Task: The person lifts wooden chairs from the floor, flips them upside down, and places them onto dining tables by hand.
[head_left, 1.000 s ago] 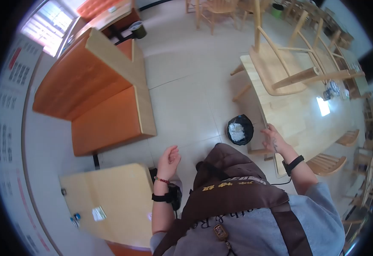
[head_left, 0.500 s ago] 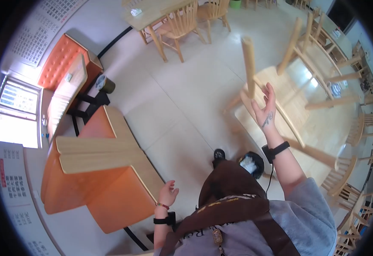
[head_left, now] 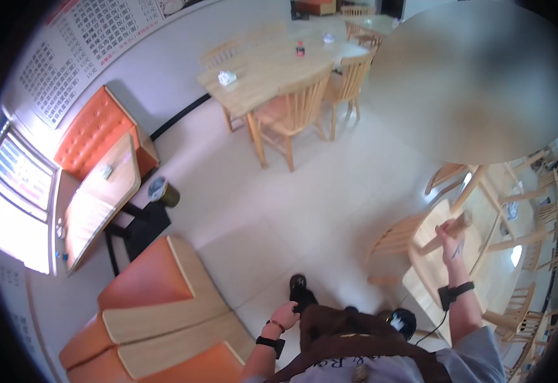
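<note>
My right hand (head_left: 451, 242) is closed round a wooden leg (head_left: 461, 220) of an upturned chair. The pale wood chair (head_left: 423, 220) has its legs in the air and its seat at the near edge of a wooden table (head_left: 442, 313). The spindled backrest (head_left: 391, 246) hangs down beyond the table's edge. My left hand (head_left: 284, 315) is low, in front of my brown apron (head_left: 330, 332), with its fingers curled and no object visible in them. Other upturned chairs (head_left: 515, 195) lie further along the tabletop.
Orange booth seats (head_left: 148, 274) with a wooden divider (head_left: 164, 325) stand at left. Behind them are a booth table (head_left: 106, 182) and a bin (head_left: 164, 193). A long table (head_left: 263, 60) with chairs (head_left: 298, 105) stands ahead. A dark bin (head_left: 401, 322) is beside my legs. A blurred patch hides the upper right.
My right hand has gone from open beside the chair leg to closed round it. My left hand has moved inward to the apron, its fingers curling. The view has tilted up.
</note>
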Demonstrator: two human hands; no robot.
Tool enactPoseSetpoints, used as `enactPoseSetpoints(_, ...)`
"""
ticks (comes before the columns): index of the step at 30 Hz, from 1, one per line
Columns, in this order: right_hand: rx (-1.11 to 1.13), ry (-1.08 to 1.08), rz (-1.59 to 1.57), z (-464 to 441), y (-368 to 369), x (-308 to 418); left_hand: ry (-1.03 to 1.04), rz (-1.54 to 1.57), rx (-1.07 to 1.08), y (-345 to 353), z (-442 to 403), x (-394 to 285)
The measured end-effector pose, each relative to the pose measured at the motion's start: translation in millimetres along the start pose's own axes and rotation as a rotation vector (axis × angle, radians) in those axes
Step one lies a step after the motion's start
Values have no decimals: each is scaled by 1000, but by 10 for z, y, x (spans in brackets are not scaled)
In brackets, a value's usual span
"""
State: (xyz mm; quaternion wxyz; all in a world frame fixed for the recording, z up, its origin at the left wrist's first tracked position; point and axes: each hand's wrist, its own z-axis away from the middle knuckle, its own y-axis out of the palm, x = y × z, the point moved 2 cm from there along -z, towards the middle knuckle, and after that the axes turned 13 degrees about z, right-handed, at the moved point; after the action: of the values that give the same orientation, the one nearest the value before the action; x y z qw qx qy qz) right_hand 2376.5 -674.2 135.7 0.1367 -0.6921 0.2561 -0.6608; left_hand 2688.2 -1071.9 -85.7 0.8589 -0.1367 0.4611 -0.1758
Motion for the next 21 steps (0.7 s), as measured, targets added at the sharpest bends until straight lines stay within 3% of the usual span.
enactPoseSetpoints(3,24,45,-78,12,278,242,165,-63,8,-611,-592,-342)
enactPoseSetpoints(4,67,31,-100,32,412,392,133,-54,67,-852,-694,-532)
enactPoseSetpoints(7,195,53,-221,75,885,1069,227,-147,97,-1098,-1191,-300)
enactPoseSetpoints(8,236,75,-269,145,1023,1331,148,-191,184,-1180,-1282,-300)
enactPoseSetpoints(11,387,86,-428,280,1366,1970,153,-233,185,-1167,-1561,-15)
enactPoseSetpoints(15,566,56,-526,404,1536,2681,427,-387,-1,-1488,-1285,-218)
enactPoseSetpoints(17,655,65,-579,396,1553,2855,432,-314,-48,-1477,-1193,109)
enactPoseSetpoints(19,687,114,-590,334,1592,2915,216,-311,-158,-1572,-1112,599)
enactPoseSetpoints(21,719,164,-610,229,1687,2863,311,-379,-379,-1820,-821,794)
